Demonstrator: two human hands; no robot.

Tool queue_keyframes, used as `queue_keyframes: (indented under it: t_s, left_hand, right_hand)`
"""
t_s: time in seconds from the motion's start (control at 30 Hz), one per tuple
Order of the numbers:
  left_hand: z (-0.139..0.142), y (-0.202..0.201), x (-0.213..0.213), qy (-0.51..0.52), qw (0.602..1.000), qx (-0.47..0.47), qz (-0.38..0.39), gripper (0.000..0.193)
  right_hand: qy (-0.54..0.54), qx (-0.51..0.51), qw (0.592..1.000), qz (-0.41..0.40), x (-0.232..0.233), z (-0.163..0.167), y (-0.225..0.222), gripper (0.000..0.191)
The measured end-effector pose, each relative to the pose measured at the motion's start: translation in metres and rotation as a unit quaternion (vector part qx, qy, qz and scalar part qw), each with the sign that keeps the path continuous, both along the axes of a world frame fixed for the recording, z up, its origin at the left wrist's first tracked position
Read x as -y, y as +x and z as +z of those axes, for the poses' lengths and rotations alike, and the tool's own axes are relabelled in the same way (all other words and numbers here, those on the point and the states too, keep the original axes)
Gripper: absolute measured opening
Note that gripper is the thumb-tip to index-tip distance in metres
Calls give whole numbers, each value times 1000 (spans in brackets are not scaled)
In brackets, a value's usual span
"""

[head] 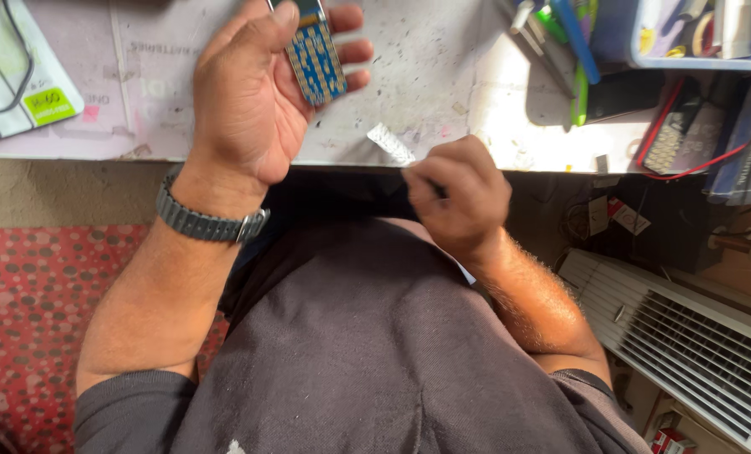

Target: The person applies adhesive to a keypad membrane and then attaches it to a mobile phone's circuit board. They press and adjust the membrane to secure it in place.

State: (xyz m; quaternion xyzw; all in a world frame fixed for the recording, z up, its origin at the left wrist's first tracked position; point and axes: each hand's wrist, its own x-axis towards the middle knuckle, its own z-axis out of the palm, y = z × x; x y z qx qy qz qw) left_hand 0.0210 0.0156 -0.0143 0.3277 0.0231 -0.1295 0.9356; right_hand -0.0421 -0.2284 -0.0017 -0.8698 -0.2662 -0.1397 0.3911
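Hands work at the near edge of a speckled white worktop (442, 76). Left hand (258, 92) clasps a small blue circuit board (315, 57) over the top; right hand (459, 193) pinches a thin silvery strip (389, 144) at the edge. Far left lies a white package (5, 76) with a green label (49, 105); far right, a tray (695, 60) of tools.

Daylight glares on the worktop (527, 126) at right; picture mostly sharp.

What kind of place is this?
Probably a small repair bench for phones or gadgets. The left hand holds a bare phone part, and tools crowd the scuffed worktop.
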Motion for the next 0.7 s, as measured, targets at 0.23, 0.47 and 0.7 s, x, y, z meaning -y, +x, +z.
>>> queue_keyframes:
  t_s: [0.23,0.47,0.7]
  left_hand:
    - [8,8,26,-54,995,-81,0,28]
    - [9,8,45,8,996,-90,-15,23]
    - [12,2,54,44,996,-73,-31,28]
  right_hand:
    - [470,-396,788,-50,25,6,8,12]
    - [593,-502,629,-29,32,-3,20,12]
    - [616,-515,596,-8,34,-1,19,14]
